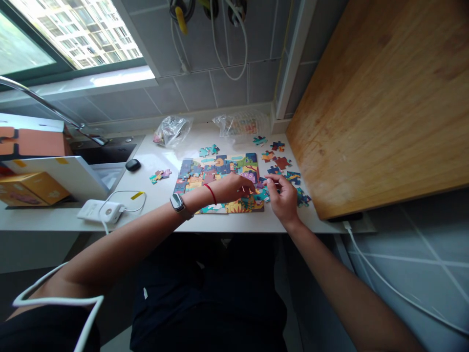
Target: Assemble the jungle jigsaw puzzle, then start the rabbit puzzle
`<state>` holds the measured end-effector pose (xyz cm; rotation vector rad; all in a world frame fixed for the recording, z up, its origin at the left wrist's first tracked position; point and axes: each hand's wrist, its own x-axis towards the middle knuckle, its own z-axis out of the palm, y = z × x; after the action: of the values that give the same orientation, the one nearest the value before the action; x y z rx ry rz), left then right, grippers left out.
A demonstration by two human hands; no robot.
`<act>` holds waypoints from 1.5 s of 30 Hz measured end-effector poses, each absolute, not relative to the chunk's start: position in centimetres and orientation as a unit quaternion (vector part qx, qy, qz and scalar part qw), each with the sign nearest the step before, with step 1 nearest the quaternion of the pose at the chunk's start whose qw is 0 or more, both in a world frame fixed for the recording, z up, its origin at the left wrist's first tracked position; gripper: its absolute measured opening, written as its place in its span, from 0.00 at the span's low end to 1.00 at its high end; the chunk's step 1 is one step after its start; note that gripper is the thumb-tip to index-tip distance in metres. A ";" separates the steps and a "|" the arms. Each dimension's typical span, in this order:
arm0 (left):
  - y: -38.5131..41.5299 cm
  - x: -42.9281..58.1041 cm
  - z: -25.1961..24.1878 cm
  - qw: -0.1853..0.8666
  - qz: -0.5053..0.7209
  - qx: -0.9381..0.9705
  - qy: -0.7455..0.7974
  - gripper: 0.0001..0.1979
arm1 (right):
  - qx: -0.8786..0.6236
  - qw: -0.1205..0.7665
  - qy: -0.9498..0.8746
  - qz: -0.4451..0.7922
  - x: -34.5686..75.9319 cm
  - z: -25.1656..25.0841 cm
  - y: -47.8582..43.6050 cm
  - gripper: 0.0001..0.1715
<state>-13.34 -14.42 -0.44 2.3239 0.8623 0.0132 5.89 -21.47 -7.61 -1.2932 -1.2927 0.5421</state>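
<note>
A partly assembled colourful jigsaw puzzle [216, 176] lies on the white countertop [157, 220]. My left hand [234, 188], with a watch and a red string on the wrist, rests on the puzzle's right side with fingers curled, pressing down at its edge. My right hand [282, 195] sits just right of the puzzle, fingers pinched on a small puzzle piece [264, 185] at the puzzle's right edge. Both hands nearly touch. Loose pieces [280, 161] lie scattered beyond my right hand.
A wooden board [381, 98] leans at the right. Two clear plastic bags [172, 129] sit by the tiled wall. Loose pieces [160, 175], a black mouse [132, 165], a white charger with cable [100, 211] and boxes [32, 188] lie to the left.
</note>
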 end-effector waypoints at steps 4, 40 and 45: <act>-16.4 -14.0 -1.7 0.263 0.067 0.905 0.327 0.13 | -0.553 0.576 -0.551 0.241 5.9 -7.5 -21.5 0.14; -25.8 -13.8 -6.8 0.076 0.119 0.936 0.322 0.21 | -0.563 0.587 -0.520 0.261 5.9 -7.7 -21.5 0.17; -26.2 -14.5 -7.0 0.072 0.115 0.935 0.329 0.22 | -0.538 0.507 -0.631 0.234 6.9 -7.5 -20.9 0.14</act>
<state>-14.47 -26.15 -6.98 2.8085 0.9889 0.3450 6.92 -20.91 -7.49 -1.2966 -1.5219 0.5636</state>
